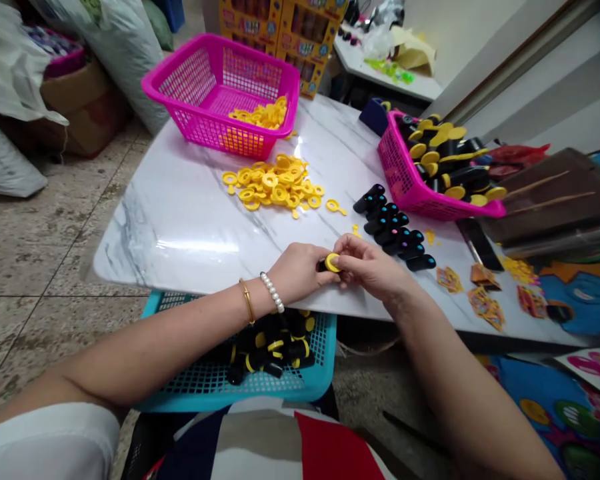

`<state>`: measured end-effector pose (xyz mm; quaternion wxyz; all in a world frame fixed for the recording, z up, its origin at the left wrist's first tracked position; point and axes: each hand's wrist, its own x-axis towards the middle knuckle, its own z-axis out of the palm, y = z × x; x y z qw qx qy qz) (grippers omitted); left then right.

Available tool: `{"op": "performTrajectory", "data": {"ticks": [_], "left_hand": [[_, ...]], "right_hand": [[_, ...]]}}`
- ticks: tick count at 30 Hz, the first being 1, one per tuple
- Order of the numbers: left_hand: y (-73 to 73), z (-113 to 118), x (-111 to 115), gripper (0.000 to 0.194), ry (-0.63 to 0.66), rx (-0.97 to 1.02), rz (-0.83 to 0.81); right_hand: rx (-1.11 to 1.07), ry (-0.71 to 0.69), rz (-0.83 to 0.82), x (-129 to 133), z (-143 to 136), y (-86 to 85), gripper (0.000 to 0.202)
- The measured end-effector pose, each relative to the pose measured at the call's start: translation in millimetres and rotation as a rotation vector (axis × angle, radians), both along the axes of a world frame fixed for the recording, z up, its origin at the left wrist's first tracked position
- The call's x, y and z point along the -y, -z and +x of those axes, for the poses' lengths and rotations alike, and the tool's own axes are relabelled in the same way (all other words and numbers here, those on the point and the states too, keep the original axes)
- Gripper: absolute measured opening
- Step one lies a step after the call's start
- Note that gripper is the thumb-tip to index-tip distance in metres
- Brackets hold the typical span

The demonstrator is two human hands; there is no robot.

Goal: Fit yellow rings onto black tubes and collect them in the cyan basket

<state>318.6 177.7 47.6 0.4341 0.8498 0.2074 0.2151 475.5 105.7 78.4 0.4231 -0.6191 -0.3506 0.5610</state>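
My left hand (297,272), with a pearl bracelet at the wrist, is closed around a small black tube (323,265), most of it hidden by the fingers. On the tube's end sits a round yellow cap (332,263), which the thumb and fingers of my right hand (367,265) pinch. Both hands meet over the table's front edge. Beyond them lies a heap of loose yellow ring-shaped pieces with tabs (280,183). Several black tubes with coloured dots (393,230) lie in rows to the right of the heap.
A pink basket (180,123) with more yellow pieces stands at the back of the marble-patterned table (145,220). Another pink basket (393,160) holds yellow-capped black tubes. Below the front edge is a teal basket (323,373) of similar tubes. Small printed packets (485,307) lie at right.
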Motion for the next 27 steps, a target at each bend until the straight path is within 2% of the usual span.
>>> {"op": "performTrajectory", "data": {"ticks": [4,7,10,13,15,17,19,21,22,24,27], "left_hand": [[-1.9,3.8,-2.1,0.019,-0.034,-0.081,-0.030],[-6.2,-2.1,4.6,0.018,-0.023,-0.088,-0.017],[-7.7,-22.1,22.2,0.011,0.094,-0.122,-0.070],[-10.0,-51.2,40.3,0.017,0.248,-0.142,-0.222],[-15.7,-65.8,42.3,0.023,0.287,-0.197,-0.245],[-24.2,-69.0,32.0,0.026,0.267,-0.251,-0.182],[-32.8,-57.2,10.6,0.031,0.205,-0.252,-0.067],[-39.5,-31.4,-16.5,0.037,0.129,-0.217,0.051],[-41.9,-14.4,-30.5,0.037,0.094,-0.203,0.099],[-44.4,24.3,-55.9,0.036,-0.009,-0.183,0.173],[-41.1,82.0,-82.8,0.046,-0.122,-0.169,0.228]], "right_hand": [[0.067,-0.054,0.078,9.9,-4.5,2.5,0.033],[0.301,-0.070,0.151,27.3,-18.6,2.6,0.032],[0.574,0.001,0.210,54.2,-44.7,5.1,0.018],[0.622,-0.083,0.196,82.1,-70.2,4.4,0.011],[0.608,-0.185,0.166,90.7,-75.1,-1.8,0.010],[0.679,-0.203,0.188,85.7,-65.1,-9.6,0.010],[0.872,-0.064,0.276,67.8,-42.7,-13.5,0.016],[1.120,0.153,0.343,43.3,-16.2,-10.3,0.023],[1.229,0.215,0.322,31.1,-4.5,-6.2,0.026],[1.372,0.258,0.212,11.2,11.8,4.6,0.026],[1.431,0.283,0.155,-0.6,18.1,20.7,0.020]]}}
